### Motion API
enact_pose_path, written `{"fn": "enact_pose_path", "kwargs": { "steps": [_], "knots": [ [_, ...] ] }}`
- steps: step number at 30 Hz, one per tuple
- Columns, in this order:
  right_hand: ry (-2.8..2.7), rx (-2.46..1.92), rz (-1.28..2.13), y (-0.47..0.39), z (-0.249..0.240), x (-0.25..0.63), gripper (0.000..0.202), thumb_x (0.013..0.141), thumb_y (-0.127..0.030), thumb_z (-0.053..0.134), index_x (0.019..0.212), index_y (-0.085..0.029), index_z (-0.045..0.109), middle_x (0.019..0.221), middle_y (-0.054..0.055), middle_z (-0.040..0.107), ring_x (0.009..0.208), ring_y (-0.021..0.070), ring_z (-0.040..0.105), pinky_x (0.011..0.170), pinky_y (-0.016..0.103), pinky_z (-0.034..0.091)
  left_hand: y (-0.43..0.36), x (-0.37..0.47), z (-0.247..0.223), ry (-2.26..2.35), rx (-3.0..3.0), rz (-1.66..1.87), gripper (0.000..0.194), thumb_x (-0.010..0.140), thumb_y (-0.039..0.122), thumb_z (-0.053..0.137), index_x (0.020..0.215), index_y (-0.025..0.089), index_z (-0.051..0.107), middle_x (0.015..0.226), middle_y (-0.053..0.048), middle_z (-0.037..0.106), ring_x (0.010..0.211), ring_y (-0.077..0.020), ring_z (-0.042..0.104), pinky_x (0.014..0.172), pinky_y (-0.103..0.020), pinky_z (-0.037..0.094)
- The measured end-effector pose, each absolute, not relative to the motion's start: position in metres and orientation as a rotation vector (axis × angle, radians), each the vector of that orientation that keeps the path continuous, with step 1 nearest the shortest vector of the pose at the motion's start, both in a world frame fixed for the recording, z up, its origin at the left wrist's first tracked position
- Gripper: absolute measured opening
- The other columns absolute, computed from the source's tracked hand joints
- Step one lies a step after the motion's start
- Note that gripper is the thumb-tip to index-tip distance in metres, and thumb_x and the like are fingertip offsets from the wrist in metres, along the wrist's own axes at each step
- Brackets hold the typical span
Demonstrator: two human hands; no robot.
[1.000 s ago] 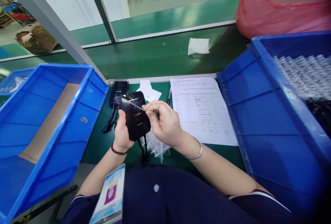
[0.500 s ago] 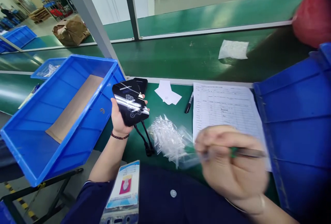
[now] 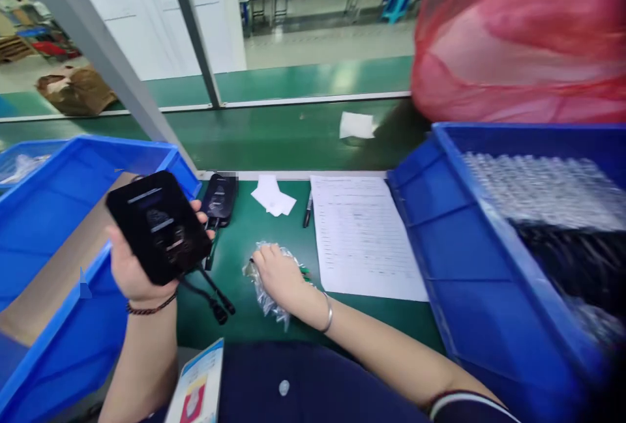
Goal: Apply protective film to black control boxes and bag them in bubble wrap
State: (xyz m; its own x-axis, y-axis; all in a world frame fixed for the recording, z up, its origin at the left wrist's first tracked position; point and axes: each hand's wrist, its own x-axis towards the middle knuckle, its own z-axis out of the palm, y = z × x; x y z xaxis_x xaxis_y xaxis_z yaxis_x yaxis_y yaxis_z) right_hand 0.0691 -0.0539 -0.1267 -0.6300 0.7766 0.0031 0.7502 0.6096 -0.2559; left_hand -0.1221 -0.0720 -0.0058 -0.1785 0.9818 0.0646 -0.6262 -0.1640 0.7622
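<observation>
My left hand (image 3: pixel 130 266) holds up a flat black glossy device (image 3: pixel 159 227) with pale printing on its face, over the edge of the left blue bin. Short black cables (image 3: pixel 215 302) hang beside it. A second black device (image 3: pixel 221 198) lies on the green table behind it. My right hand (image 3: pixel 278 273) is down on a crumpled heap of clear plastic film (image 3: pixel 274 312), its fingers curled and closed. Something small and dark shows at the fingertips, and a green piece (image 3: pixel 306 274) pokes out beside the hand. What the fingers hold is hidden.
Left stands a blue bin (image 3: pixel 53 214) with a cardboard sheet; right, a blue bin (image 3: pixel 425 247) with bubble-wrapped black items. Between them lie white paper pieces (image 3: pixel 274 196), a black marker (image 3: pixel 308 209) and a printed form (image 3: pixel 364 240). A red plastic bag (image 3: pixel 513 38) sits behind.
My right hand, which held a thin metallic and green tool in the air, has come down onto the plastic film. The held device now shows apart from the second one, which lies on the table.
</observation>
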Motion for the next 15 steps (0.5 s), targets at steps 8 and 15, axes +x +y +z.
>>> {"fn": "enact_pose_path", "kwargs": {
  "steps": [8,15],
  "knots": [
    [-2.692,-1.147,0.605,-0.011,-0.056,0.109,0.036,0.092,-0.048,0.052,0.116,-0.022,0.059,0.116,0.008,0.063,0.106,0.0239,0.057,0.089,0.038,0.048,-0.074,-0.125,0.004,0.617,0.803,1.65,0.08,0.08,0.061,0.063,0.144,0.019,0.039,0.123,-0.023,0.062,0.1,-0.0412,0.066,0.073,-0.062,0.056],
    [-2.045,-2.168,0.333,0.18,-0.038,0.185,0.037,0.094,-0.023,0.049,0.126,-0.005,0.054,0.14,0.024,0.042,0.13,0.0351,0.04,0.099,0.048,0.041,-0.087,-0.136,0.001,0.688,0.669,1.562,0.081,0.084,0.066,0.051,0.151,0.031,0.023,0.135,-0.016,0.053,0.116,-0.0432,0.055,0.088,-0.064,0.051]
  ]
}}
